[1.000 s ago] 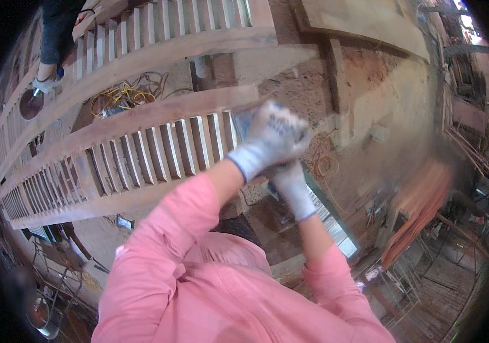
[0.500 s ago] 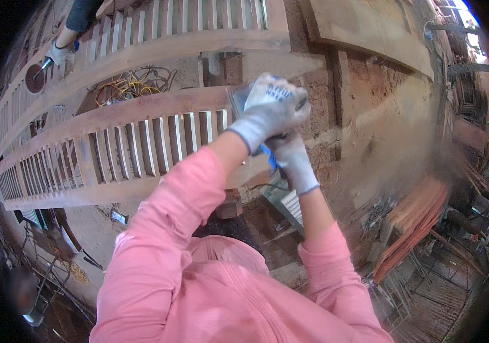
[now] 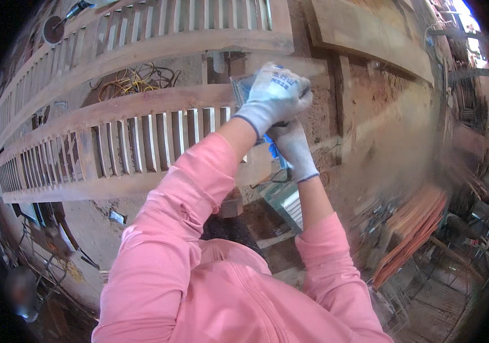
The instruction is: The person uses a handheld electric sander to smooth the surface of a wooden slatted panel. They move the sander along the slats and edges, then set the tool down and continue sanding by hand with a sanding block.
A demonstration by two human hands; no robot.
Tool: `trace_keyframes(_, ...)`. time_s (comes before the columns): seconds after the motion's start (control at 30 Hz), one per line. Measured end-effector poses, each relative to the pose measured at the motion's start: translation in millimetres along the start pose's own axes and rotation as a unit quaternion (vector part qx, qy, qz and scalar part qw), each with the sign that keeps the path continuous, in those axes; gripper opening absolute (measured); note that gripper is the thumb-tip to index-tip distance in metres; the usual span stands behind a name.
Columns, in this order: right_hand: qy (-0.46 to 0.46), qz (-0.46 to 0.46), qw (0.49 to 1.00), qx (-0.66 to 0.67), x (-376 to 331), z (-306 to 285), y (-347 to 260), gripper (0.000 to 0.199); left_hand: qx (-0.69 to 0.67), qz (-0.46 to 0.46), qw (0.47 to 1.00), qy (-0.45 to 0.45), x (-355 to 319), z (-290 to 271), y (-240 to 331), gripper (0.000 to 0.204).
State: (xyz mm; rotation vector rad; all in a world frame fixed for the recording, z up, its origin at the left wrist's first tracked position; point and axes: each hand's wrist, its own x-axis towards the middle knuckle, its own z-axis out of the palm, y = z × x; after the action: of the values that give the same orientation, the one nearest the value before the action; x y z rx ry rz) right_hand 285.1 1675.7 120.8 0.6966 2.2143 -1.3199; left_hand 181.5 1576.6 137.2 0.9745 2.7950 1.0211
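Note:
My left hand (image 3: 276,94), in a white and grey work glove, is closed in a fist over the front of a blue power tool (image 3: 273,150). My right hand (image 3: 293,147), gloved alike, wraps the tool just behind and below it. Both hands cover most of the tool, so its exact kind does not show; a flat greyish plate-like part (image 3: 241,88) sticks out left of my left glove. The tool is at the right end of a slatted wooden panel (image 3: 116,187); I cannot tell whether it touches the wood.
A second slatted wooden panel (image 3: 159,50) lies beyond, with another person's disc tool (image 3: 54,30) at its far left. Tangled cords (image 3: 136,83) lie between the panels. A large board (image 3: 370,37) is at the far right, stacked reddish planks (image 3: 413,237) at the near right. Dust hangs on the right.
The other person's gloved hand and disc tool have moved up toward the far edge. My hands stay together on the blue tool and have barely shifted.

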Motion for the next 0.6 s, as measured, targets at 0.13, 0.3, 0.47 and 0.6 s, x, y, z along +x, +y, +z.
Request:
trace_keyframes(0.13,0.078,-0.097,0.988,0.087,-55,19,93,0.085,-0.023,0.052,0.994,-0.096,-38,17,41,0.029)
trace_keyframes(0.3,0.085,-0.052,0.995,0.005,-43,-2,50,0.057,-0.062,0.053,0.995,-0.055,-20,17,26,0.028)
trace_keyframes(0.47,0.072,-0.001,0.997,-0.040,-8,-18,82,0.040,-0.024,0.054,0.996,-0.061,4,25,36,0.029)
trace_keyframes(0.6,0.136,-0.029,0.989,-0.043,-40,0,75,0.041,-0.060,0.069,0.994,-0.056,-22,33,36,0.029)
